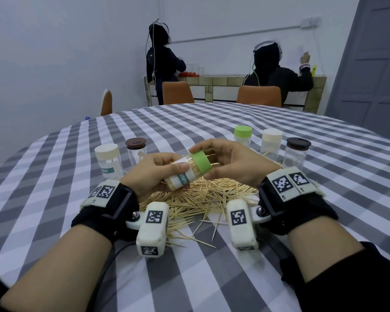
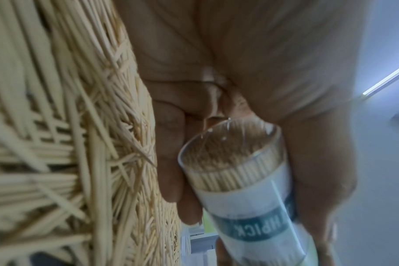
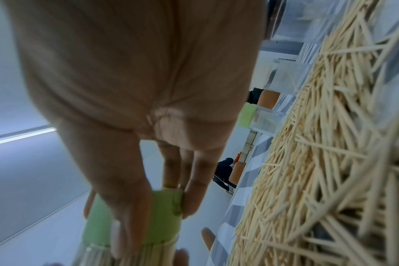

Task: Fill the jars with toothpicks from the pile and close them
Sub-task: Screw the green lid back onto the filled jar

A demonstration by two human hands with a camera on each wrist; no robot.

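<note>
While the left hand point(image 1: 154, 171) clasps the full jar point(image 1: 182, 175) tilted, mouth rightward, the right hand point(image 1: 229, 162) pinches the green lid point(image 1: 202, 162) seated on that mouth, coaxial.

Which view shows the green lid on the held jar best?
The head view: the green lid shows whole on the jar, between both hands. Right wrist shows it close but blurred behind the fingers; left wrist hardly shows it.

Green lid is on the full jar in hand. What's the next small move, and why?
Probably twist the green lid tight with the right hand while the left hand steadies the jar: the jar looks packed, and both hands already grip it above the pile.
</note>
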